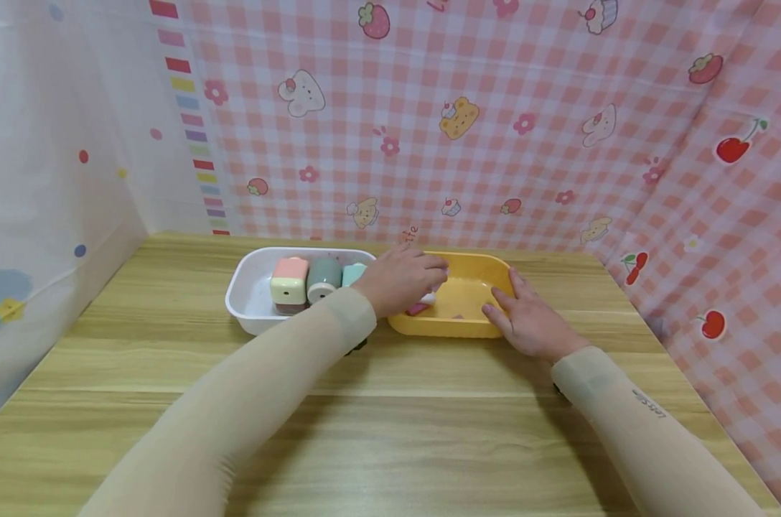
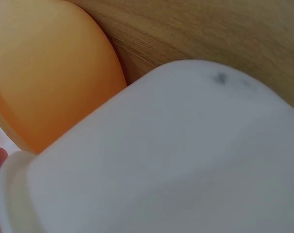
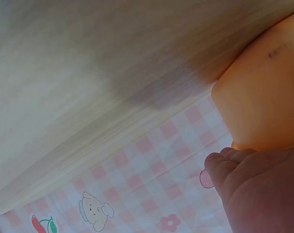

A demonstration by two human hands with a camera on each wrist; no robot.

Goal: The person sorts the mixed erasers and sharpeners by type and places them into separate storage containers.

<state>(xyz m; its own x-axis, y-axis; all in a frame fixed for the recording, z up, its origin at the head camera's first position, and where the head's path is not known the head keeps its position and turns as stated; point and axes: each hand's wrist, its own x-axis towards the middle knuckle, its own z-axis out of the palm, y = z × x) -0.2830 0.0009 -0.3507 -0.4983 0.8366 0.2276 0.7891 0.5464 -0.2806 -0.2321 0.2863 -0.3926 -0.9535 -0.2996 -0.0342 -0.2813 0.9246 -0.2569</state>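
My left hand reaches over the left end of a yellow tray, its fingers curled about a small pink and white object that they mostly cover. My right hand grips the right end of that tray, some fingers over the rim and others along the outside. Left of it stands a white tray. Inside are a pink and yellow pencil sharpener, a grey-green one with a white end and a mint piece, partly behind my left hand.
Both trays stand side by side on a wood-grain table, near its back edge. A pink checked cloth hangs behind and on the right. White cloth with coloured dots hangs on the left.
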